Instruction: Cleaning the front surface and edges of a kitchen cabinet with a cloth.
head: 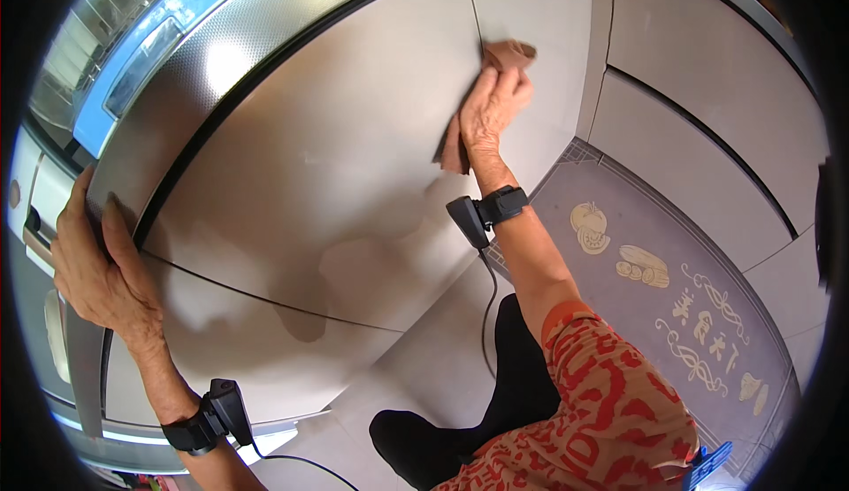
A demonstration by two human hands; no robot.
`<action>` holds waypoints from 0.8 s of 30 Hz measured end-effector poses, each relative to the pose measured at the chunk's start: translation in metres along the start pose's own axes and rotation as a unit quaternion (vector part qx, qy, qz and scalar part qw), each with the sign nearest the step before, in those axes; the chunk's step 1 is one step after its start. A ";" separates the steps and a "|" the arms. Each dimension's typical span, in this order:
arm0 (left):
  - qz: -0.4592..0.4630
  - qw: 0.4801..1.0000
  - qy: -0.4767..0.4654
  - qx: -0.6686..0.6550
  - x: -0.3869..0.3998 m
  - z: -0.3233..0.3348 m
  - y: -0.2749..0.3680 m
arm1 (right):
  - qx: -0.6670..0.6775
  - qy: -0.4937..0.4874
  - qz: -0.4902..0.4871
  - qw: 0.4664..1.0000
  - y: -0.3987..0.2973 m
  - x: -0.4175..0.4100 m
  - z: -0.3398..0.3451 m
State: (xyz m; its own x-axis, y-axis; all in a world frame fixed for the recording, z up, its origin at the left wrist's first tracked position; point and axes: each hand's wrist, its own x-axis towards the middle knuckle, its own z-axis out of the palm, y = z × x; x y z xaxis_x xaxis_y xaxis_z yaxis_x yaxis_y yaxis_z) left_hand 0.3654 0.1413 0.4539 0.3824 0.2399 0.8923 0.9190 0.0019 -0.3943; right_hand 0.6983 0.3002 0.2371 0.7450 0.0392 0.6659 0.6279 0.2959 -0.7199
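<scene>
A brown cloth [511, 55] is in my right hand [491, 103], pressed against the pale cabinet doors by a vertical seam. One end of the cloth bunches above my fingers and the other hangs below my palm. The broad cabinet door [298, 139] fills the middle of the view, with shadows across it. My left hand [109, 272] rests on the textured metal edge of the counter [192, 60] at the left, thumb and fingers apart, holding nothing loose. Each wrist wears a black strap with a small device and a cable.
A blue-edged container or tray [126, 93] sits on the counter at upper left, beside a wire rack. Drawer fronts [690, 153] stand at the right. A grey floor mat [617, 226] with food pictures and writing lies below them. My black-clad legs [517, 372] are bent over the tiled floor.
</scene>
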 end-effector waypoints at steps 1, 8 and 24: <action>0.007 1.000 0.005 -0.009 0.001 -0.002 -0.001 | -0.035 0.001 0.073 0.997 0.010 -0.009 -0.002; 0.016 1.000 0.001 0.007 0.001 0.000 -0.004 | -0.037 -0.066 0.059 0.995 -0.020 -0.040 -0.010; 0.003 0.997 0.021 -0.073 -0.001 0.011 -0.011 | 0.174 -0.313 -0.455 0.815 -0.107 -0.100 -0.068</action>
State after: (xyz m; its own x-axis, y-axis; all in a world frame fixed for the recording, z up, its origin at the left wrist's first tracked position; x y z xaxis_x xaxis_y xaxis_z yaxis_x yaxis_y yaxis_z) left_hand 0.3540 0.1515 0.4554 0.3896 0.1979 0.8995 0.9194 -0.1409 -0.3673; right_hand 0.5717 0.1993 0.2341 -0.3225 0.1004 0.9412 0.6736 0.7229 0.1537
